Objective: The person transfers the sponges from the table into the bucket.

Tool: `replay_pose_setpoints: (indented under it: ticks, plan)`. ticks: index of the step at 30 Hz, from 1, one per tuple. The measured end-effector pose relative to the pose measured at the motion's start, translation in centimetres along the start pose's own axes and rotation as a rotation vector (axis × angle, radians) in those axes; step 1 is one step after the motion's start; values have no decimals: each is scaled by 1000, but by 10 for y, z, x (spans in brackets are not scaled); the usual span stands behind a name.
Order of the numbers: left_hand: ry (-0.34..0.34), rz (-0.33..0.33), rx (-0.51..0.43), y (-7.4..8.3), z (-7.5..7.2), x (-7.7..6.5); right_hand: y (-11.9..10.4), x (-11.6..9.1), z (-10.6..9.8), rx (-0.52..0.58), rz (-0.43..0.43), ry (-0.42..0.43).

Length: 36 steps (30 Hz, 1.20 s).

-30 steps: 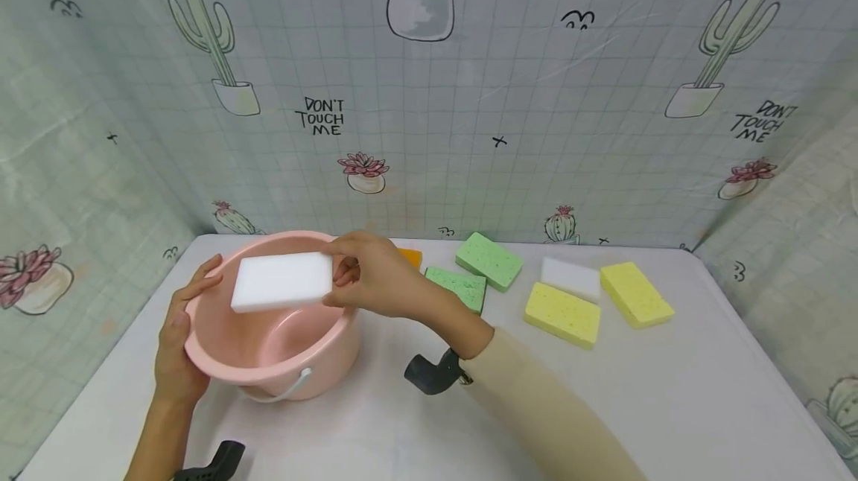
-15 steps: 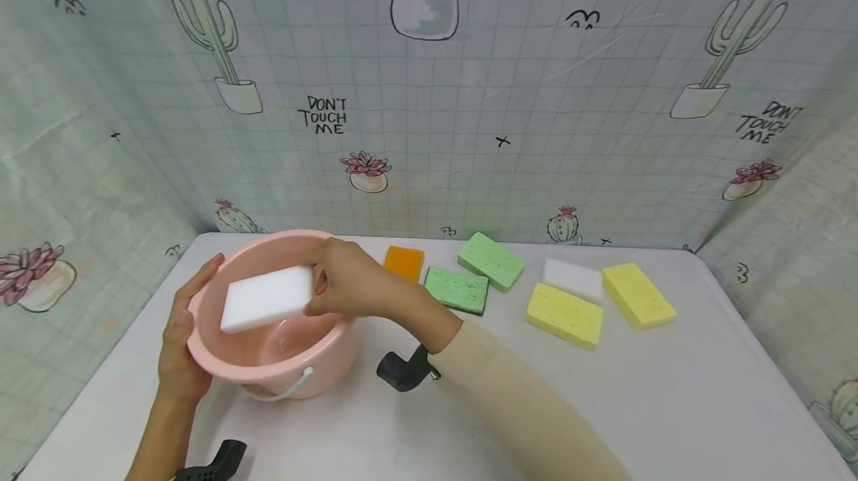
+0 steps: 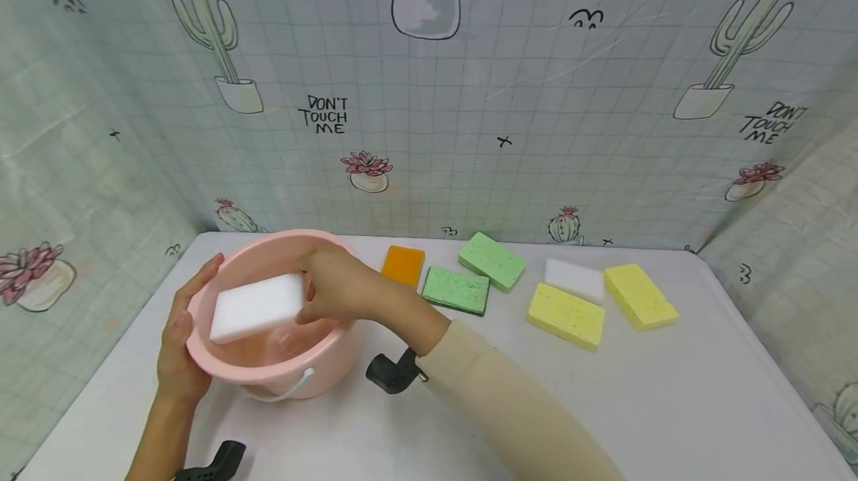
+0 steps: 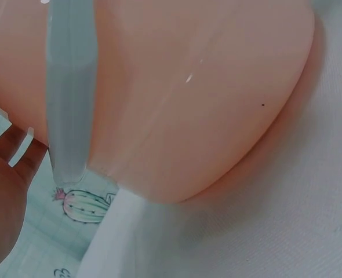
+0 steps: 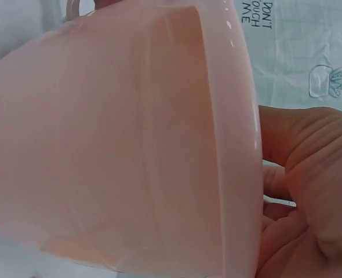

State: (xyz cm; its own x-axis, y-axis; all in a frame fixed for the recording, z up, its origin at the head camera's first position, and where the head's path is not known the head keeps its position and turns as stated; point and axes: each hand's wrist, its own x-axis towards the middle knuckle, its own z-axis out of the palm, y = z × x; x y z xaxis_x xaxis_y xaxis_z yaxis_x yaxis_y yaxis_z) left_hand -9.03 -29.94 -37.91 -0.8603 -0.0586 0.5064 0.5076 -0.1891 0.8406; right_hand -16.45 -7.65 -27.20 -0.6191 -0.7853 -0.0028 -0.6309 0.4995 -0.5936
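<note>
I have the white sponge (image 3: 257, 306) slanted within the mouth of the bucket (image 3: 339, 362), pinched at its right end by my right hand (image 3: 337, 280), probably so the rest clears my fingers. My left hand (image 3: 179, 351) holds the bucket's left side, I judge to steady it. To the right, an orange sponge (image 3: 403, 266), two green sponges (image 3: 492, 261), a second white sponge (image 3: 573, 280) and two yellow sponges (image 3: 640, 296) lie within my reach on the white table (image 3: 670, 406). Behind hangs a grid-patterned cloth (image 3: 429, 109) printed with cacti.
</note>
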Motion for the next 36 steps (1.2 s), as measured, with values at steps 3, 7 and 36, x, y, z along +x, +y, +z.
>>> replay_pose_setpoints:
  ticks: [3,7,36]
  plan:
    - [7,-3,-1,1,0,-1,-1,1,1,-11,-14,-2]
    - [1,0,0,1,0,0,-1,2,2,-34,-31,8]
    - [-11,27,-34,-4,-2,-1,24,-30,-13,90,-77,190]
